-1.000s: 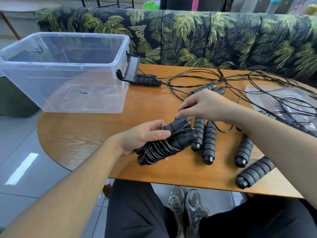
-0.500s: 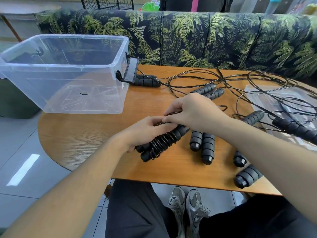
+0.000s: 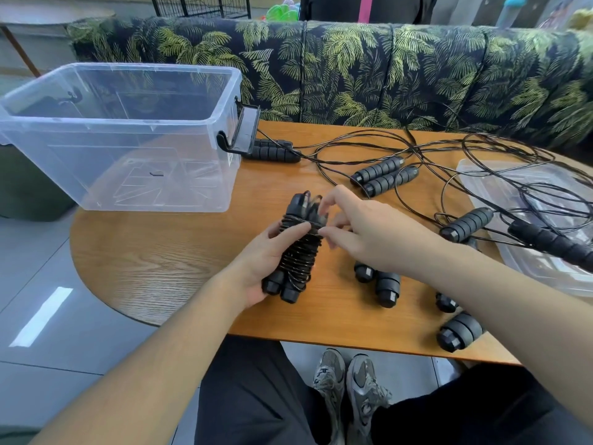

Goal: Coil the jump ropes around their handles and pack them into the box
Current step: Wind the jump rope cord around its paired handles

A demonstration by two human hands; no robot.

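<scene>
Centre frame, above bench (image 3: 179,252): left hand (image 3: 266,261) grip clamped round coiled jump rope bundle (image 3: 296,248) | right hand (image 3: 362,232) fingers loose at cord end, holding nothing | clear box (image 3: 205,91) upper left, empty | Risk: untucked end may unwind during transfer.
</scene>
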